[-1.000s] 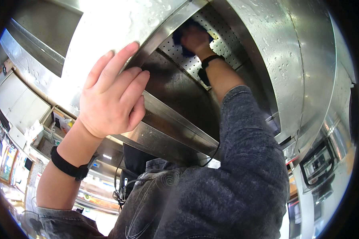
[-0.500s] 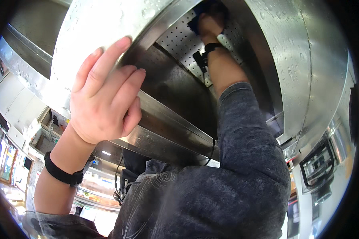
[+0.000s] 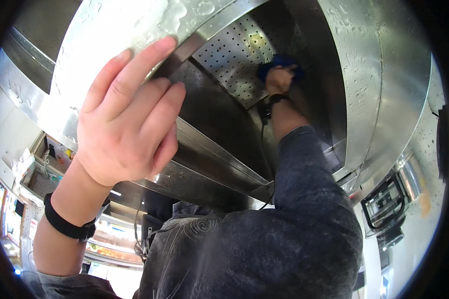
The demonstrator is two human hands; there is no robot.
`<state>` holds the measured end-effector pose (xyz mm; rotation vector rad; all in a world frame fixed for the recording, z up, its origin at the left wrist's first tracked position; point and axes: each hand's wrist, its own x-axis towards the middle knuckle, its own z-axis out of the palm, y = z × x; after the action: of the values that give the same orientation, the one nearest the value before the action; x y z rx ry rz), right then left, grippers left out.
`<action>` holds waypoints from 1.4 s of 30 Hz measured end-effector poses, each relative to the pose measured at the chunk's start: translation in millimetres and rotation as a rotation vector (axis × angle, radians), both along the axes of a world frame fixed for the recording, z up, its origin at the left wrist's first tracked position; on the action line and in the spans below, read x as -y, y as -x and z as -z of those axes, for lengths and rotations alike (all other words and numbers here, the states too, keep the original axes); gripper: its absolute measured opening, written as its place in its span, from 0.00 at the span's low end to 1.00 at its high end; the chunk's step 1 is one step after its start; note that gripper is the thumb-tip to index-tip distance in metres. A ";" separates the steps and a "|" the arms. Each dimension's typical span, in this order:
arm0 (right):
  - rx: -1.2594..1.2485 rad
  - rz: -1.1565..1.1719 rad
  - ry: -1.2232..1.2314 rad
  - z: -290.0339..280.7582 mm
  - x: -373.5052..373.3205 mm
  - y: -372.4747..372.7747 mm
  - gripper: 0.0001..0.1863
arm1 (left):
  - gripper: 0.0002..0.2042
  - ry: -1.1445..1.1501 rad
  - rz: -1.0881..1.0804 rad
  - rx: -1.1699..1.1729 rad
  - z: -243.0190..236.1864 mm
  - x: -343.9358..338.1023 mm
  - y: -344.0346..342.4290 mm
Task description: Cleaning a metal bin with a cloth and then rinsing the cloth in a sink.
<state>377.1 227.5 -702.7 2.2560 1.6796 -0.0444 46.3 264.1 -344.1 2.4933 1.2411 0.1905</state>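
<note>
I look up into a stainless steel extraction hood (image 3: 384, 79). My left hand (image 3: 127, 122) lies flat against the hood's outer steel lip, fingers together and pointing up, holding nothing. My right hand (image 3: 279, 79) reaches deep inside the hood and presses a blue cloth (image 3: 279, 62) against the perforated metal panel (image 3: 234, 55). A black band sits on each wrist. My grey sleeve (image 3: 309, 199) runs up the middle of the view.
A slanted steel channel (image 3: 219, 164) crosses under the perforated panel. Water drops and smears cover the hood's curved wall. A black-framed appliance (image 3: 384, 204) hangs at the right. Shelves and lit counters (image 3: 40, 169) show at the lower left.
My right hand with the blue cloth has slid down and right across the perforated panel. My left hand stays pressed on the hood's lip.
</note>
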 end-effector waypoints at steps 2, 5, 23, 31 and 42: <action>-0.104 -0.218 0.310 13.9 5.4 16.1 0.35 | 0.19 0.009 0.003 0.002 -1.3 1.2 -2.6; -0.548 0.087 0.129 -21.5 -25.5 95.8 0.37 | 0.19 0.009 -0.005 -0.034 0.3 5.1 5.9; -0.553 -1.027 0.526 -33.0 55.8 18.8 0.29 | 0.17 -0.044 -0.004 0.018 -1.0 3.7 -2.9; -0.262 -0.926 0.484 -54.0 -25.1 67.1 0.33 | 0.17 -0.081 0.068 -0.008 -10.4 -0.1 -7.3; -0.293 -1.230 0.677 -61.6 -34.2 62.7 0.27 | 0.16 -0.061 0.019 0.022 -3.7 1.9 -3.0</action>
<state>314.4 261.8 -641.1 0.5613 2.4096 -0.5545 49.3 262.3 -340.4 2.5465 1.2202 0.2542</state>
